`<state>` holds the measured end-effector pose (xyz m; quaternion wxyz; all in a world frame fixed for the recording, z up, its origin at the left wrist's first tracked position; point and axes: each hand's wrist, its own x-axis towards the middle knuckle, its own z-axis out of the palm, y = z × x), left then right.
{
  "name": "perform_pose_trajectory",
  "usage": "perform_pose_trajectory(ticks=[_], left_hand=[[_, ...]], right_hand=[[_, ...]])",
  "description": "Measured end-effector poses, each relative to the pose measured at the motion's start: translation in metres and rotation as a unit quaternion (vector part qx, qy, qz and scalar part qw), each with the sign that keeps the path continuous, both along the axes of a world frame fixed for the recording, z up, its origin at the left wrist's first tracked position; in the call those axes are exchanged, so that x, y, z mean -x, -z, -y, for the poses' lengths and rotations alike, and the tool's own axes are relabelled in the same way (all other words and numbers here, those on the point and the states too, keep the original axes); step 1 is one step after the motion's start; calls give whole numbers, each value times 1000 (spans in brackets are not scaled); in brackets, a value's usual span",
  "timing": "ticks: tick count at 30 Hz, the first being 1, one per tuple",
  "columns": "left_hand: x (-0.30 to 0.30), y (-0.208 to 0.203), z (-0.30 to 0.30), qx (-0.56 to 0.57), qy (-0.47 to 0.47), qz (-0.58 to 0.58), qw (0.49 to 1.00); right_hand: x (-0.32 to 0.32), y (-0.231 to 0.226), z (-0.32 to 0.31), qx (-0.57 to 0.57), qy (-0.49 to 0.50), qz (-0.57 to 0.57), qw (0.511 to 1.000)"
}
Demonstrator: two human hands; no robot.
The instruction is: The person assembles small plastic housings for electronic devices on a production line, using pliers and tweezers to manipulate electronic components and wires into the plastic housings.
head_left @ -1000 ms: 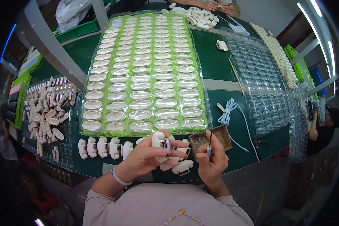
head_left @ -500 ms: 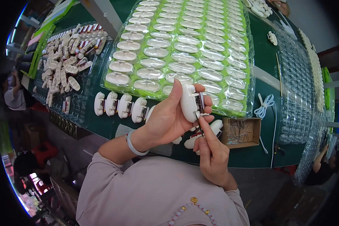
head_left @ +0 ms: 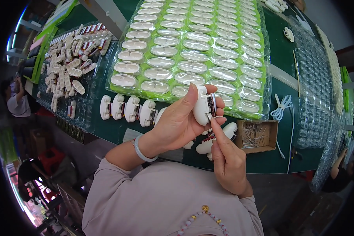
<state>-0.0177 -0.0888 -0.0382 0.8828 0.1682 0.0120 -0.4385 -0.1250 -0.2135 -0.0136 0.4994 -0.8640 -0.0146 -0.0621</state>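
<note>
My left hand (head_left: 179, 122) is closed around a white oval plastic housing (head_left: 201, 107), thumb along its upper edge. The open side faces right, showing dark and reddish parts inside. Against the lower end of that side, my right hand (head_left: 230, 161) holds a thin dark tool, mostly hidden by the fingers; its index finger reaches the housing. Beneath the hands lie more white housings (head_left: 207, 146) with dark inner parts, partly covered. To the left, several similar housings (head_left: 132, 108) stand in a row on the green table (head_left: 110, 133).
A large green tray (head_left: 141, 93) of white oval shells under clear plastic lies ahead. At the left is a heap of loose white shells (head_left: 69, 72). A cardboard box (head_left: 259, 135) of metal pins, a coiled white cable (head_left: 281, 108) and clear blister trays (head_left: 312, 94) are at the right.
Both hands and the housing have shifted slightly right in the picture, as have the tray and box. The right hand's thin tool, plainer before, is now mostly hidden.
</note>
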Motion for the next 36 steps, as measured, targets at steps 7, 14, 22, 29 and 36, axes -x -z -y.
perform_pose_trajectory(ticks=[7,14,22,29,36], left_hand=[[0,-2,-1,-4,4,-3,1000],[4,0,3,-12,-33,56,998],[15,8,7,18,-79,151,985],[17,7,5,21,-78,212,974],[-17,-34,-22,-34,-383,173,907]], right_hand=[[-1,-1,0,-13,-1,-17,1000],[-4,0,-1,-5,10,-8,1000],[-4,13,-19,58,54,128,989],[0,15,-15,77,60,156,983],[22,6,2,58,14,150,987]])
